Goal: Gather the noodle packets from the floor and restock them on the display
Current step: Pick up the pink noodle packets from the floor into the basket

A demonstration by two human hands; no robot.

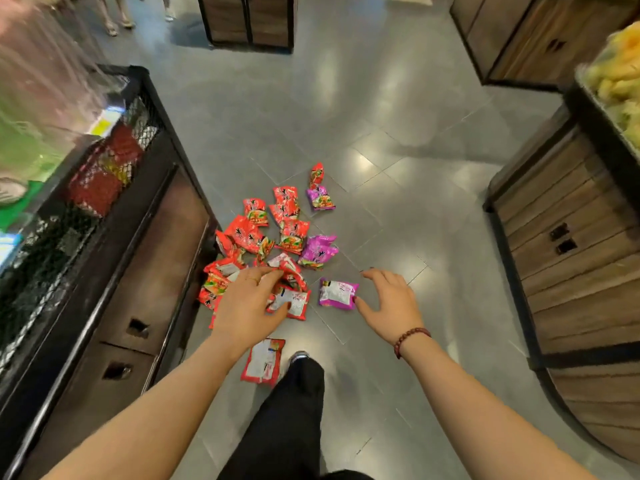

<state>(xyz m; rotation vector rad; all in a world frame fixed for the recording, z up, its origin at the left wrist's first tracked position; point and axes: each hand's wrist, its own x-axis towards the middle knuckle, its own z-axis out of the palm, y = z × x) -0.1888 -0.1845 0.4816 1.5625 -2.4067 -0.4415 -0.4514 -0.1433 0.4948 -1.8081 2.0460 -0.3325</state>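
A grey tiled shop floor (pixel 381 116) runs between stands, with a black mesh-topped display (pixel 162 237) at the left of the frame. Noodle packets (pixel 277 230), mostly red with a few purple, lie scattered mid-frame beside its base. The left hand (pixel 247 306) reaches onto the red heap with its fingers (pixel 266 273) bent down; whether they are grasping a packet I cannot tell. The right hand (pixel 389 303) hovers with fingers released and spread, its thumb just beside a face-down purple packet (pixel 337 293).
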